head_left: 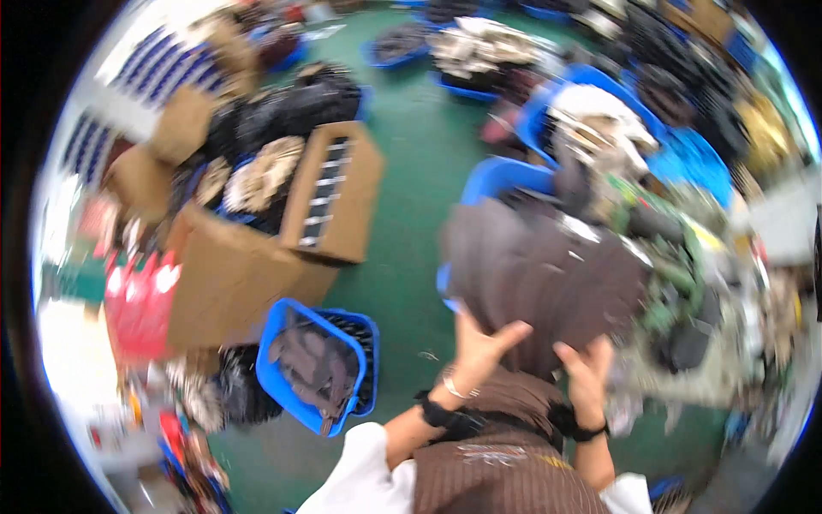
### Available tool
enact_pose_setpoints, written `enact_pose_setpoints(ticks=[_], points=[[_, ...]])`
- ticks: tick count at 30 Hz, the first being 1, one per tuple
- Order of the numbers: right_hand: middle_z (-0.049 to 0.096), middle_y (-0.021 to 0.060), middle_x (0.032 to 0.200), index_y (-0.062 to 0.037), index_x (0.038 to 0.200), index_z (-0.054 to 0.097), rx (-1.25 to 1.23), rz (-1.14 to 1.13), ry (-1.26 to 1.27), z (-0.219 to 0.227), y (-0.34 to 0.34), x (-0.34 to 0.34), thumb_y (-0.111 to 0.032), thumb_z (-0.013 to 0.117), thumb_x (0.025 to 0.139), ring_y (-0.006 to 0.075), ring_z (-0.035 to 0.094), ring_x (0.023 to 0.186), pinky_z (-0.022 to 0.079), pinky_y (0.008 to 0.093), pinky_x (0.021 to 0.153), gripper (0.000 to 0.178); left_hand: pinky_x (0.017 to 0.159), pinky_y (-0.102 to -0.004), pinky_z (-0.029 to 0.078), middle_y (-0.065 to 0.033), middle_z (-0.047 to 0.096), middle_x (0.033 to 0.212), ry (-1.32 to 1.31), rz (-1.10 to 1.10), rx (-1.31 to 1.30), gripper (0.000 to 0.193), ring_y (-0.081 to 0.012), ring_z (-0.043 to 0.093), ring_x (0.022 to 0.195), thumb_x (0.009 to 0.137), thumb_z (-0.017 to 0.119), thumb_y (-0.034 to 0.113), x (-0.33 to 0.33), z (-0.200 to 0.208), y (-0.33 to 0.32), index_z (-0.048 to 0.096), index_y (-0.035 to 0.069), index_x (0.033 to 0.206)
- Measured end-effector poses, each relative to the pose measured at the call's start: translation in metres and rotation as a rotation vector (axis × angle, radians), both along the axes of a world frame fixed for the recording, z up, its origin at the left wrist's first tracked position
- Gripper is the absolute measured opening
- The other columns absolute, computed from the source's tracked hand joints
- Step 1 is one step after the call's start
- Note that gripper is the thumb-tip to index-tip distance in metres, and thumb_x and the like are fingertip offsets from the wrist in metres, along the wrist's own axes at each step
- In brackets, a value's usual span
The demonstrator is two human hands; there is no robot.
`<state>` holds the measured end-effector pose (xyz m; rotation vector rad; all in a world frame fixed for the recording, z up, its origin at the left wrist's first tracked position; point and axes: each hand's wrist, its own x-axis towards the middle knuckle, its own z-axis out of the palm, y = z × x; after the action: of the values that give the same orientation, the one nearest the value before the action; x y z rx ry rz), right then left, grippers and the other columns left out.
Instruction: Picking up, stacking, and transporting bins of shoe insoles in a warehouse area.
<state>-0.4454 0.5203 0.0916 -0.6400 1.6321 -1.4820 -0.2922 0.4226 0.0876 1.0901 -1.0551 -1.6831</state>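
A large bundle of dark brown, layered pieces [548, 283], perhaps fabric, is in front of me, smeared by motion. My left hand [484, 347] grips its near left edge, thumb apart and the other fingers partly hidden by the bundle. At the near right edge my right hand [588, 377] holds the same bundle, thumb on the near side. The bundle overlaps a blue basket [497, 176] just beyond it, so most of that basket's contents are hidden. I cannot make out the exact kind of the pieces.
Blue baskets [278, 343] with dark pieces stand at the left on the green floor [411, 206]. Cardboard boxes [342, 197] filled with dark and beige goods lie beyond them. On the right are a cluttered table [685, 373] and another blue basket [535, 111] with white cloth.
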Motion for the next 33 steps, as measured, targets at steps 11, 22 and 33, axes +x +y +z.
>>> enact_pose_setpoints(ticks=[11,22,33], points=[[0.058,0.024,0.108,-0.0003,0.124,0.047,0.085,-0.135,0.084,-0.121,0.039,-0.052,-0.034,0.071,0.081,0.0292,0.053,0.082,0.044,0.0415,0.08,0.059,0.108,-0.0348,0.025,-0.0149,0.036,0.139,0.119,0.227,-0.138,0.092,-0.0231,0.034,0.129,0.074,0.077,0.027,0.03,-0.018,-0.013,0.022,-0.002,0.141],[0.05,0.0267,0.127,0.0096,0.127,0.044,0.043,-0.195,0.379,-0.069,0.039,-0.009,-0.023,0.071,0.083,0.0323,0.051,0.111,0.037,0.0402,0.099,0.061,0.109,-0.0349,0.023,-0.014,0.035,0.14,0.082,0.242,-0.076,0.091,-0.0225,0.032,0.13,0.075,0.075,0.028,0.046,-0.018,-0.017,0.02,0.0,0.143],[0.061,0.0229,0.108,0.0108,0.114,0.054,0.004,-0.337,0.348,-0.072,0.008,-0.051,-0.018,0.061,0.09,0.0292,0.055,0.085,0.043,0.042,0.085,0.038,0.108,-0.034,0.025,-0.013,0.036,0.138,0.056,0.114,-0.079,0.089,-0.0213,0.033,0.129,0.076,0.076,0.025,0.031,-0.019,-0.019,0.022,-0.001,0.142]])
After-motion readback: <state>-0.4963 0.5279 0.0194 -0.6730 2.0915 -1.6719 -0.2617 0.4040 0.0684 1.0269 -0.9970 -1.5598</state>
